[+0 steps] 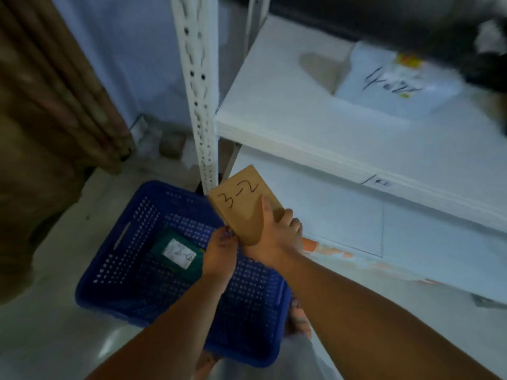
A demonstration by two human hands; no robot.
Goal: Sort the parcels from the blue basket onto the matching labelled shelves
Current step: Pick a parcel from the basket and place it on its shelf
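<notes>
Right hand (274, 238) clasps the parcel (241, 212), thumb atop beside its "3-2"; left hand (219, 253) touches the near corner, pinching or not I cannot tell. Basket (115, 259) below the grip, shelf (301, 133) beyond: best read its tag (380, 182) before letting go

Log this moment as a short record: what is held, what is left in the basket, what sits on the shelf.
held: brown parcel marked 3-2, above the blue basket
right hand: grips the brown parcel, thumb on its top face
left hand: at the parcel's lower left edge; grip unclear
left in basket: one green parcel with a white label
upper shelf: white parcel with handwriting, too blurred to read
shelf tag: on the shelf's front edge, unreadable
</notes>
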